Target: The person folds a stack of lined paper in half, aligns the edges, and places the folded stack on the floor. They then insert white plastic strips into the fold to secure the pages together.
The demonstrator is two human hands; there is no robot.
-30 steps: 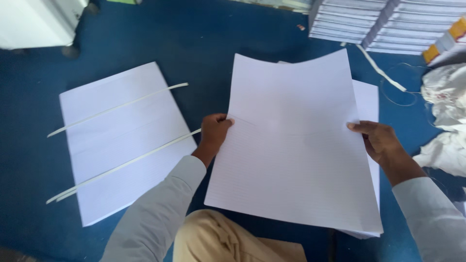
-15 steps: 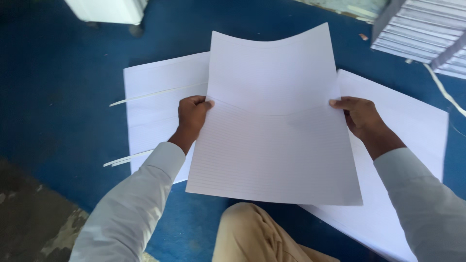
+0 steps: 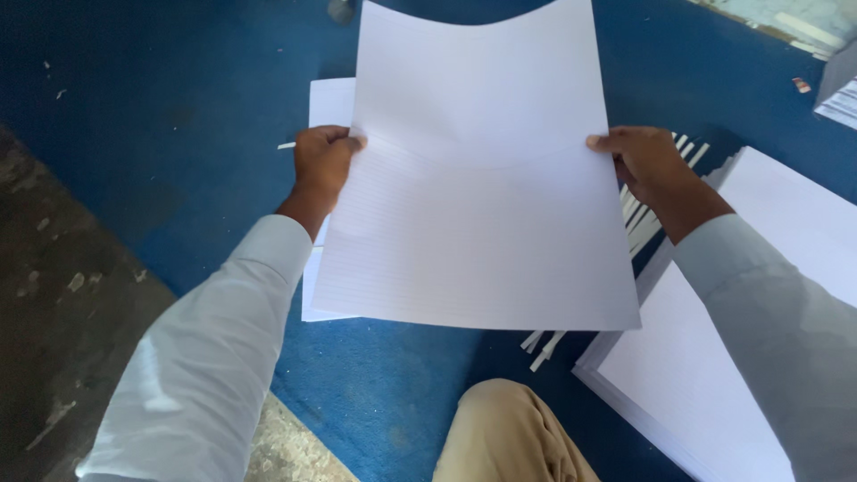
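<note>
We hold a big sheet of white lined paper up in front of us, over the blue mat. Our left hand pinches its left edge, with the fingers curled shut on the paper. Our right hand pinches the right edge the same way. Both hands sit at about the same height, near the middle of the sheet.

The top of the paper bends away from us in a soft curve. The bottom edge hangs flat, just above our knee.

To do this well, we think we should keep both grips light, so the sheet gets no creases. We should keep the two hands level, so the paper stays straight and does not twist. Pulling the hands a little apart would take the sag out of the top.

Under the sheet lies another white paper, partly hidden. To our right a thick stack of white sheets rests on the mat. Thin white strips poke out between that stack and the sheet we hold. We should mind them when the paper comes down.
</note>
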